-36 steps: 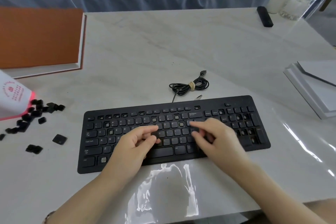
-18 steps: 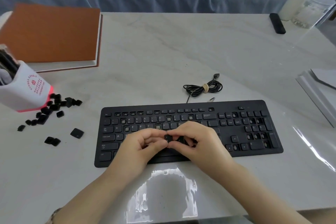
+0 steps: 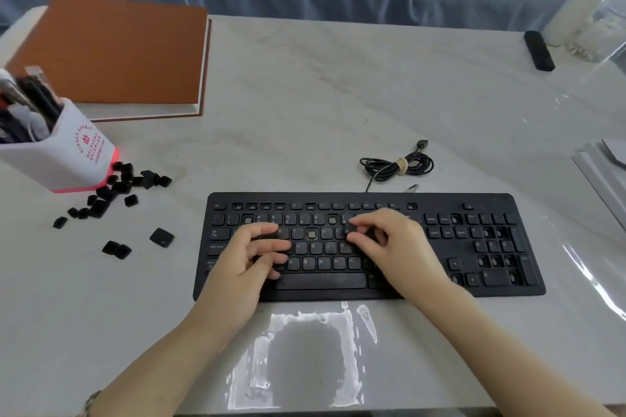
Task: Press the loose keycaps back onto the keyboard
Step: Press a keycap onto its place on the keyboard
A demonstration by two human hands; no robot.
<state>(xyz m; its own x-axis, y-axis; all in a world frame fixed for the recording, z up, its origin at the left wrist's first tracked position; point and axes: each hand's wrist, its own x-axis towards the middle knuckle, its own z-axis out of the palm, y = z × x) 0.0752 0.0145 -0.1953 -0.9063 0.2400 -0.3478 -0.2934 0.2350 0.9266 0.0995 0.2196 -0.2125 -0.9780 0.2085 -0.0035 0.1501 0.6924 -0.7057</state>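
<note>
Hands split: R hand fingers pinch keycap at keyboard; L hand loose.

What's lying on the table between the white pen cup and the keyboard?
Loose black keycaps: a heap against the pen cup, with a few strays nearer the keyboard. The head view shows this plainly.

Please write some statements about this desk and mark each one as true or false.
1. The right hand pinches a keycap over the keyboard. True.
2. The loose keycaps lie to the right of the keyboard. False: they lie to its left, by the pen holder.
3. The cable lies coiled behind the keyboard. True.
4. Every key position is filled. False: several bare sockets show.
</note>
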